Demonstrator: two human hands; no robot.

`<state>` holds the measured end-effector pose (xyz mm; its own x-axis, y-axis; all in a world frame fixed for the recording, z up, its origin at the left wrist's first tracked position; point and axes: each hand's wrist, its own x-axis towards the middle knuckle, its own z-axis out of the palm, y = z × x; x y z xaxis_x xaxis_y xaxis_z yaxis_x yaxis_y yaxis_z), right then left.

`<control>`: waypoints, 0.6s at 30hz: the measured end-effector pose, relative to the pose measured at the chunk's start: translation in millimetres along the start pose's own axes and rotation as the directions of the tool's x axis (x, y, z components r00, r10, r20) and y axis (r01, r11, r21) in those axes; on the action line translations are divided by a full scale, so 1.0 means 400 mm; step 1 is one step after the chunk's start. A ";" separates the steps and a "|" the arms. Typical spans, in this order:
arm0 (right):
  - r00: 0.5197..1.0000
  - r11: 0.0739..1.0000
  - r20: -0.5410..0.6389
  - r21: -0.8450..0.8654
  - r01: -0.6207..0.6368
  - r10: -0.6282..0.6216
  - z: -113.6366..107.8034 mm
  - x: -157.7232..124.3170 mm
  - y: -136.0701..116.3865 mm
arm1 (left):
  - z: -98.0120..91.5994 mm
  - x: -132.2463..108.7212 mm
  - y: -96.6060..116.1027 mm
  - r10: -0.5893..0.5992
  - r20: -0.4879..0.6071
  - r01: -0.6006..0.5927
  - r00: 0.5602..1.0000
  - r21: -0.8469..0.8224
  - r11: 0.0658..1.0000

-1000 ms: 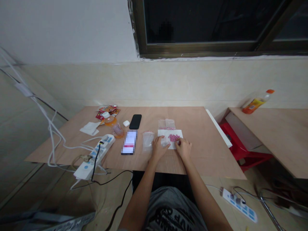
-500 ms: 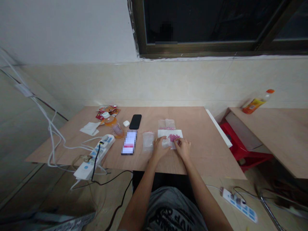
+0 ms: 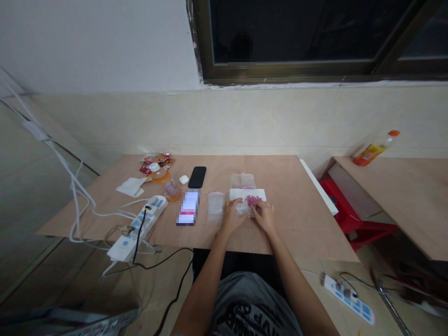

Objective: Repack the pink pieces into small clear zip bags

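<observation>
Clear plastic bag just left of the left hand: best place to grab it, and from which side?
I'd pinch the clear plastic bag by its reddish far edge, coming from the far side. It looks thin and lies flat on the wooden table, so an edge should lift best; the left hand crowds its right side.

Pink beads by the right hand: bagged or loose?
Loose: the pink beads lie clustered on the white sheet, beside the right hand.
</observation>
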<state>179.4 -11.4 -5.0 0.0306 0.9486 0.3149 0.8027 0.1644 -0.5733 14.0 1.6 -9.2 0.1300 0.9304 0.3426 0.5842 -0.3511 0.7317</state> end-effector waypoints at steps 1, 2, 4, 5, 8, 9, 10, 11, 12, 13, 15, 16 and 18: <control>1.000 0.999 -0.008 -0.027 -0.025 0.025 0.001 0.000 0.001 | 0.001 0.000 -0.001 -0.003 -0.009 0.003 1.000 -0.002 1.000; 0.999 0.997 -0.016 -0.053 -0.047 0.046 0.001 0.000 0.002 | 0.001 0.000 -0.002 -0.006 -0.017 0.006 1.000 -0.003 1.000; 0.997 0.993 -0.030 -0.094 -0.074 0.072 0.003 -0.001 0.003 | 0.003 -0.001 -0.003 -0.010 -0.033 0.010 0.999 -0.008 1.000; 0.996 0.991 -0.031 -0.109 -0.081 0.078 0.004 0.000 0.003 | 0.004 -0.001 -0.004 -0.013 -0.041 0.013 0.999 -0.011 1.000; 0.996 0.985 -0.017 -0.147 -0.091 0.089 0.005 0.000 0.003 | 0.005 -0.001 -0.005 -0.020 -0.057 0.019 0.998 -0.022 1.000; 0.996 0.983 -0.009 -0.156 -0.094 0.094 0.004 0.001 0.002 | 0.004 0.000 -0.005 -0.023 -0.060 0.021 0.998 -0.025 0.999; 0.995 0.982 0.000 -0.164 -0.095 0.097 0.003 0.001 0.002 | 0.004 0.000 -0.005 -0.024 -0.062 0.022 0.998 -0.028 0.999; 0.995 0.980 0.004 -0.171 -0.098 0.100 0.003 0.001 0.001 | 0.004 -0.001 -0.004 -0.025 -0.064 0.023 0.998 -0.030 0.999; 0.995 0.979 0.005 -0.176 -0.101 0.104 0.002 0.002 0.001 | 0.003 -0.001 -0.004 -0.025 -0.065 0.023 0.998 -0.032 0.999; 0.994 0.978 0.004 -0.180 -0.105 0.108 0.001 0.002 0.001 | 0.002 -0.001 -0.003 -0.026 -0.067 0.023 0.997 -0.034 0.999; 0.992 0.974 -0.004 -0.191 -0.122 0.123 0.000 0.002 -0.001 | 0.001 -0.001 -0.001 -0.027 -0.069 0.025 0.997 -0.038 0.999; 0.991 0.971 -0.008 -0.197 -0.132 0.133 0.000 0.002 -0.001 | 0.001 -0.002 -0.001 -0.028 -0.071 0.026 0.997 -0.040 0.999; 0.989 0.967 -0.014 -0.208 -0.147 0.147 -0.001 0.002 -0.003 | 0.000 -0.002 0.000 -0.029 -0.073 0.026 0.997 -0.040 0.999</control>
<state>178.6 -11.1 -3.7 0.1565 0.9586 0.2379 0.8955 -0.0361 -0.4436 14.0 1.0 -9.5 0.0547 0.9300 0.3635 0.5544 -0.3311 0.7635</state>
